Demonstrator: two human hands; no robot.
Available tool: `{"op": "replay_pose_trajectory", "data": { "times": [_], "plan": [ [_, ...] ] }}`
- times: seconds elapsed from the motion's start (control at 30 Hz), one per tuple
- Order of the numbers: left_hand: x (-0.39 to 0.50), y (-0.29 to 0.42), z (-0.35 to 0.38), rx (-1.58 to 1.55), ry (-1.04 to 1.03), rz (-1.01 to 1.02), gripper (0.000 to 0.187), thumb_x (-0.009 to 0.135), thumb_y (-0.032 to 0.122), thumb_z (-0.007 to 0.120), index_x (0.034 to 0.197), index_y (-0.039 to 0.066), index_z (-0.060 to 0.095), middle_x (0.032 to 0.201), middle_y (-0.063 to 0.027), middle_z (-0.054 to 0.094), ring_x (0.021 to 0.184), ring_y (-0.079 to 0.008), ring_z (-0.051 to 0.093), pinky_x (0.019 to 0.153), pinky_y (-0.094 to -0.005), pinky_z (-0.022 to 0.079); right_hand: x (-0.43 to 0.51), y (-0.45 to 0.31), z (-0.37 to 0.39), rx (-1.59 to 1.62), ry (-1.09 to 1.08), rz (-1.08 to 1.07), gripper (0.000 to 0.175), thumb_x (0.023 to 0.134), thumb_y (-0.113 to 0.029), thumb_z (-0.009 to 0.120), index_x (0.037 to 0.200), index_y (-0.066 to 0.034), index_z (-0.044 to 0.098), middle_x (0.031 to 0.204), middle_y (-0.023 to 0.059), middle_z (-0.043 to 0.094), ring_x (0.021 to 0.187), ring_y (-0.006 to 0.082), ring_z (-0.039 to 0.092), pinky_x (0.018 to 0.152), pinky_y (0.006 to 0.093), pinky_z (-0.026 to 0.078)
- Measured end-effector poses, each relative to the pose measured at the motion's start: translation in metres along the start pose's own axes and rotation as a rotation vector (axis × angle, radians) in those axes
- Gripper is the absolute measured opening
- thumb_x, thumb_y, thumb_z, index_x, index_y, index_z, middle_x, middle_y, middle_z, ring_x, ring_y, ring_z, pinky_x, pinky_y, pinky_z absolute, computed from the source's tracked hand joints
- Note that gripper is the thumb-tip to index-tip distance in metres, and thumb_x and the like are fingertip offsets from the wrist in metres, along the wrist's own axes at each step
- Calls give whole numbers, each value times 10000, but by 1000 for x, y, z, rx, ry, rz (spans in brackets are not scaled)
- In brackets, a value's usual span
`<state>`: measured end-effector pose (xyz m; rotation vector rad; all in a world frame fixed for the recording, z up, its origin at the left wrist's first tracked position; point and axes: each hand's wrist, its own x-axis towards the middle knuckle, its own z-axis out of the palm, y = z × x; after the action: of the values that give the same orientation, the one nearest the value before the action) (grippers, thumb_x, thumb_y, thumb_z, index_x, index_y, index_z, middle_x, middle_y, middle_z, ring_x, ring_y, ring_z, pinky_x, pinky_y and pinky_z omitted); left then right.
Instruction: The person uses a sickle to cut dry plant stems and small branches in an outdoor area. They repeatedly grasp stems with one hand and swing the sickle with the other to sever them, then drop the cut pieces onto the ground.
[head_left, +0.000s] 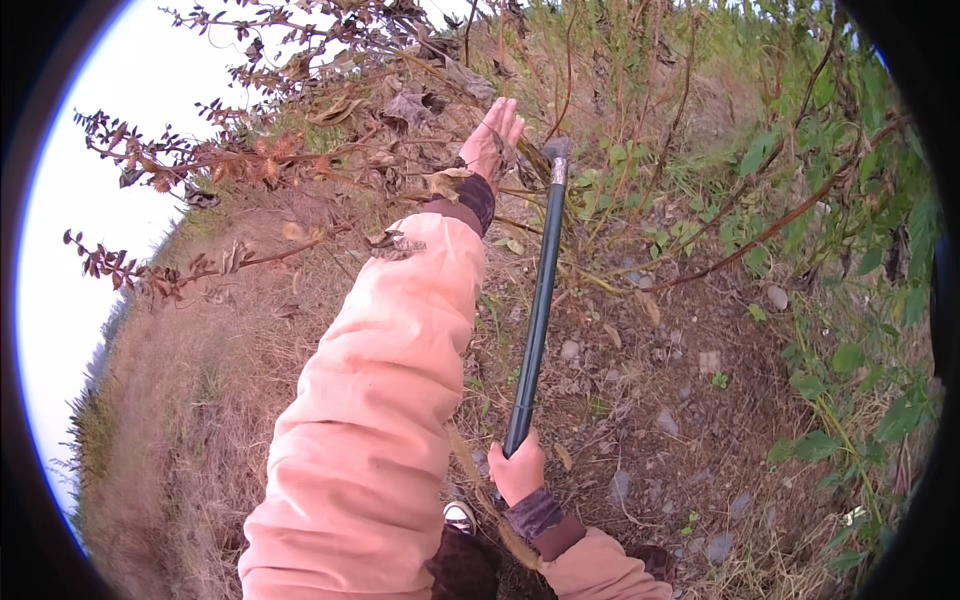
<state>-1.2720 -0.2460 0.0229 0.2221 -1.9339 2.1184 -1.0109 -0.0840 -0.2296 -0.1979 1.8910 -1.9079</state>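
Observation:
My left hand (491, 142) reaches out ahead with its fingers extended, against the stems of a tall weed (536, 161) with withered brown leaves. Some of the leaves cross the hand and wrist, and the palm's far side is hidden. My right hand (519, 469) is wrapped around the lower part of a dark green handle (541, 300) of a long tool. The handle slants up to a pale metal socket (559, 171) and a grey head (556, 145) at the base of the stems. The head's full shape cannot be made out.
Burr-like seed heads (274, 154) hang on dry branches at the left. A reddish stem (750, 251) arches across the right, near leafy green plants (896, 416). Stones (667, 421) and dry grass cover the ground. One shoe (459, 517) shows below.

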Motion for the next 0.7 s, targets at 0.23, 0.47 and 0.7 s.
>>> {"op": "replay_pose_trajectory", "data": {
  "times": [0.23, 0.47, 0.7],
  "plan": [
    [4, -6, 25, -92, -126, 66, 506, 848, 204, 354, 1323, 59, 254, 1342, -141, 317, 1275, -259, 244, 1076, -379, 82, -10, -6, -11, -95, 78, -145, 344, 688, -146, 613, 930, 31, 444, 632, 193, 550, 610, 362, 571, 542, 415, 450],
    [-27, -1, 87, -302, 57, 92, 392, 805, 114, 401, 1168, -35, 411, 1042, -166, 500, 1064, -283, 439, 1017, -393, 228, -7, -1, -16, -123, 34, -81, 302, 701, -117, 611, 909, 25, 445, 571, 126, 531, 494, 261, 570, 455, 349, 440],
    [-51, 20, 127, -400, 73, -54, 245, 777, 124, 440, 991, 17, 487, 886, -104, 497, 899, -230, 487, 845, -332, 357, 12, -21, -37, 386, -156, 54, 167, 754, -5, 570, 838, 1, 425, 551, 14, 468, 378, 86, 462, 341, 238, 381]
  ]
}}
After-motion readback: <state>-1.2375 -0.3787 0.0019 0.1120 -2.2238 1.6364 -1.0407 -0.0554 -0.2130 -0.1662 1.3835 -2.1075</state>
